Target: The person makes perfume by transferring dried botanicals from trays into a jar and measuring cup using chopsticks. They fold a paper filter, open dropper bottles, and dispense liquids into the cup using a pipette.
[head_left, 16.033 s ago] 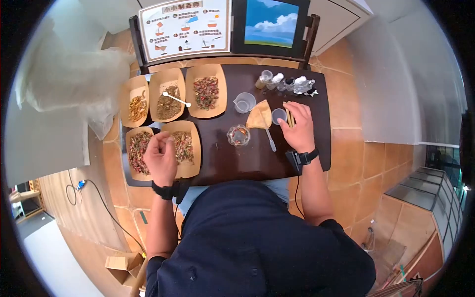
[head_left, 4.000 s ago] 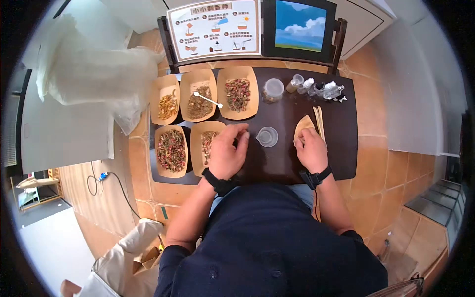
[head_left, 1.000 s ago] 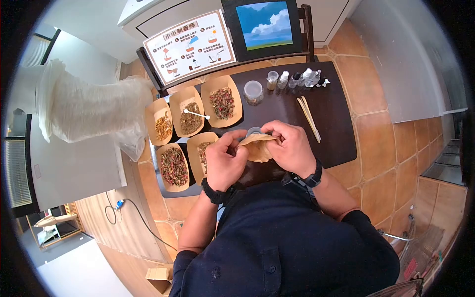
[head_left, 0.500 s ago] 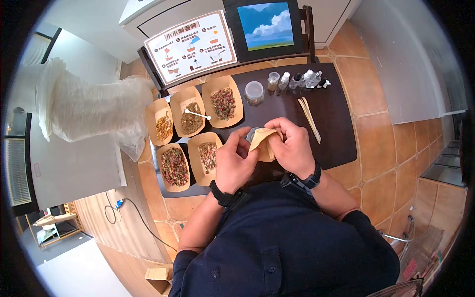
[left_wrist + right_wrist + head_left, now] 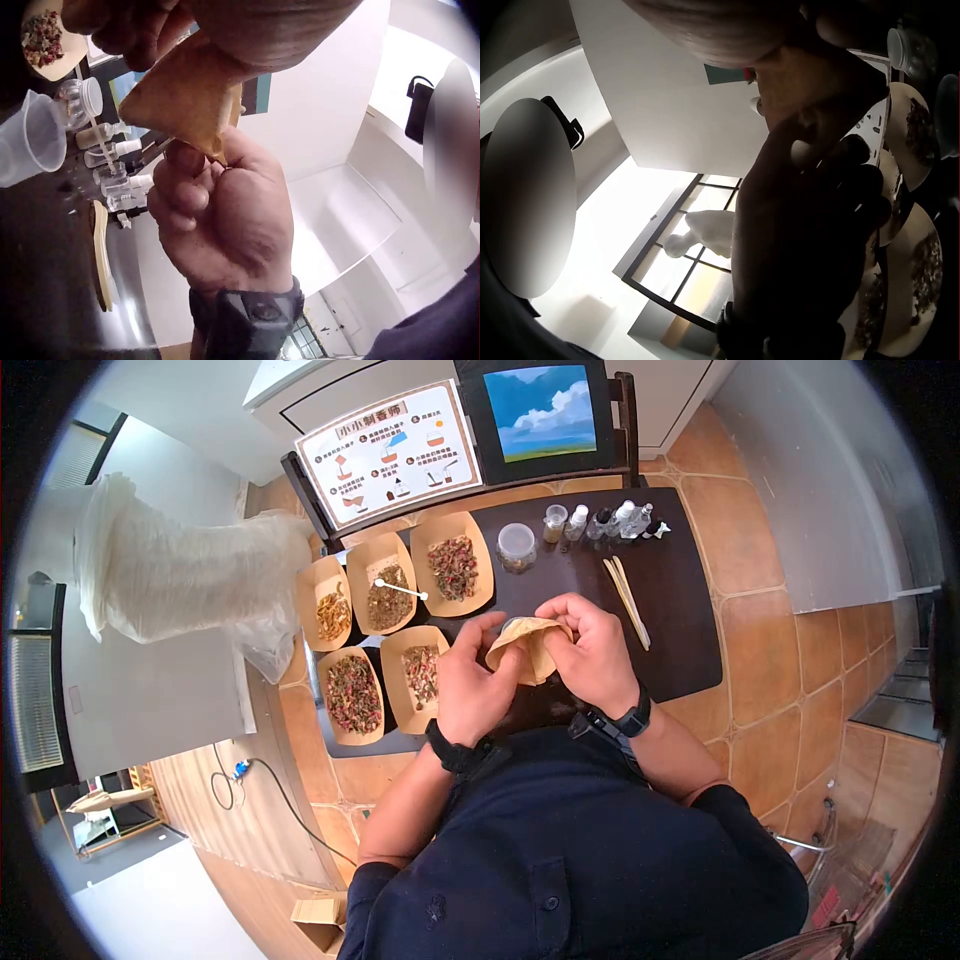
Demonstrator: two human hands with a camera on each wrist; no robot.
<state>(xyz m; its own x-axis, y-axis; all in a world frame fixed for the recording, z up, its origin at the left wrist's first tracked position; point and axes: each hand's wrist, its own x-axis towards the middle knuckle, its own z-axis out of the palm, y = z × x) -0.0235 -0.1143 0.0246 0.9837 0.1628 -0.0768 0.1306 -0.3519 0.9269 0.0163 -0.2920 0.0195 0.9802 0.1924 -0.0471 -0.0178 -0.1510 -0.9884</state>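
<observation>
Both hands hold a light-brown cone-shaped paper filter [image 5: 533, 650] in front of the body, its wide mouth spread apart in the head view. My left hand [image 5: 476, 686] pinches the left side, with its thumb inside the mouth. My right hand [image 5: 598, 660] pinches the right side between thumb and fingers. In the left wrist view the filter [image 5: 176, 94] tapers to a point, and the right hand [image 5: 225, 217] grips its edge. A clear plastic beaker [image 5: 34, 135] stands on the table close by, mostly hidden behind the filter in the head view.
Cardboard trays of dried petals and herbs [image 5: 452, 568] stand at left, one with a white spoon [image 5: 400, 590] across it. A lidded jar [image 5: 517, 545] and small bottles [image 5: 622, 520] line the back. Pale flat sticks [image 5: 627, 603] lie at right. A printed sheet [image 5: 390, 450] leans behind.
The filter, folded on the table earlier, is now lifted and spread between both hands. The jar was lidded and moved back; the beaker came forward. In the last second the filter's mouth has shifted and widened.
</observation>
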